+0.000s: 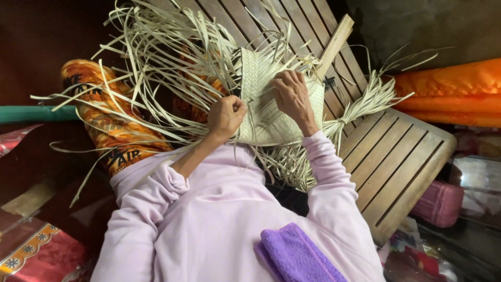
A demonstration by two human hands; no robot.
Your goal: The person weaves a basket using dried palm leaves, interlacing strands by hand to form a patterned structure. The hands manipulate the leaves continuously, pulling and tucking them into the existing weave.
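A partly woven mat of pale palm-leaf strips (263,112) lies in front of me, with many loose strip ends (167,47) fanning out from its top and left. My left hand (225,116) is closed around a strip at the mat's left edge. My right hand (293,94) rests on the mat's upper right part, fingers bent and pressing on the weave. Both arms wear pale lilac sleeves.
A slatted wooden bench (396,156) lies under the mat. A bundle of loose strips (360,104) rests on it at the right. An orange patterned cloth (107,125) is on the left, an orange roll (449,91) at the right, a purple towel (295,256) on my lap.
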